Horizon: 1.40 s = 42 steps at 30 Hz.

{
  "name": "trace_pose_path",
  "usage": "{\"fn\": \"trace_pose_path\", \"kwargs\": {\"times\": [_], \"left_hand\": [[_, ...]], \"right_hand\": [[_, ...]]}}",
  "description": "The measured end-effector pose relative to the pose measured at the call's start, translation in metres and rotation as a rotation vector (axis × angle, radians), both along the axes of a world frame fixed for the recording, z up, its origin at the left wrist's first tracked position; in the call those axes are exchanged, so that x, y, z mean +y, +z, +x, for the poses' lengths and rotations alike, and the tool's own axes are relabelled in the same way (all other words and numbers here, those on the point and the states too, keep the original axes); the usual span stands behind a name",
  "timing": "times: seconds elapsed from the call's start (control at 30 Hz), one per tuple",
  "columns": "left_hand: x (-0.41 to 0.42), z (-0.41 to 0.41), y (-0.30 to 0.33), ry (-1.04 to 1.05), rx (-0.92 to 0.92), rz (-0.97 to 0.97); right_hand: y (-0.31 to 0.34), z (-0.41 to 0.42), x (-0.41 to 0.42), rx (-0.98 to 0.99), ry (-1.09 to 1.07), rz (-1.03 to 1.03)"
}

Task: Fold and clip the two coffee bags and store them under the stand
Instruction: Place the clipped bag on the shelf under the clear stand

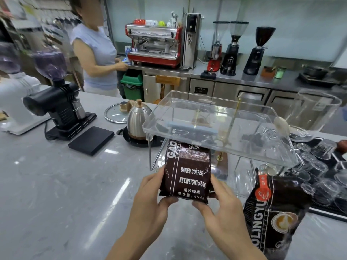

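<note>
Item: brown coffee bag (185, 171), printed "BAKED.COFFEE", held upright over the grey bench (56, 184). Its top end sits at the front edge of the clear stand (216, 132), partly behind the stand's tray; whether a clip is on it cannot be told, since the top is hidden.

Left hand (150, 199): grip closed on the bag's lower left edge, thumb at the bottom seam, fingers behind.

Right hand (219, 201): grip closed on the lower right edge, thumb under the bottom corner.

Second item: black coffee bag (274, 218), standing on the bench to the right, just in front of the stand's right side, not yet stored. A red-orange piece shows at its top; likely a clip, not certain.

Nearby: steel kettle (138, 122) left of the stand; upturned glasses (319, 177) on a dark mat to the right.

Step in hand, as judged: sliding the brown bag in under the stand.

Handling notes: keep the bag low so the folded top passes beneath the tray edge. Steer between the thin legs. Push from the bottom seam with both thumbs. Seat it to the left, leaving room for the black bag. Avoid knocking the glasses.
</note>
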State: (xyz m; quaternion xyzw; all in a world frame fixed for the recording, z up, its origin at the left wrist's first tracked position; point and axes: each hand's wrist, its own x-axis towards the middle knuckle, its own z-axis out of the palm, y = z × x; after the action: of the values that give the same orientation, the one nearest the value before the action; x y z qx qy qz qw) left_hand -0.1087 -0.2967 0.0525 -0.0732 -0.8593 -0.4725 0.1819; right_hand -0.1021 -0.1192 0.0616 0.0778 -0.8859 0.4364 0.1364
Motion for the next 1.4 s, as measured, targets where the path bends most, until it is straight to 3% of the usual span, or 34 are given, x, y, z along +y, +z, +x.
{"fn": "trace_pose_path", "kwargs": {"times": [0.27,0.77,1.17,1.4], "left_hand": [[0.011,-0.026,0.019,-0.071,0.026,0.012],[0.019,-0.075,0.006,0.058,-0.068,-0.043],[0.023,-0.084,0.007,0.074,-0.031,-0.004],[0.021,-0.085,-0.003,0.078,0.013,-0.093]], "right_hand": [[0.004,-0.03,-0.004,-0.017,-0.02,-0.025],[0.0,-0.079,-0.019,-0.112,-0.115,-0.046],[-0.002,-0.089,-0.025,-0.155,-0.145,-0.054],[-0.003,-0.086,-0.024,-0.122,-0.121,-0.007]]}}
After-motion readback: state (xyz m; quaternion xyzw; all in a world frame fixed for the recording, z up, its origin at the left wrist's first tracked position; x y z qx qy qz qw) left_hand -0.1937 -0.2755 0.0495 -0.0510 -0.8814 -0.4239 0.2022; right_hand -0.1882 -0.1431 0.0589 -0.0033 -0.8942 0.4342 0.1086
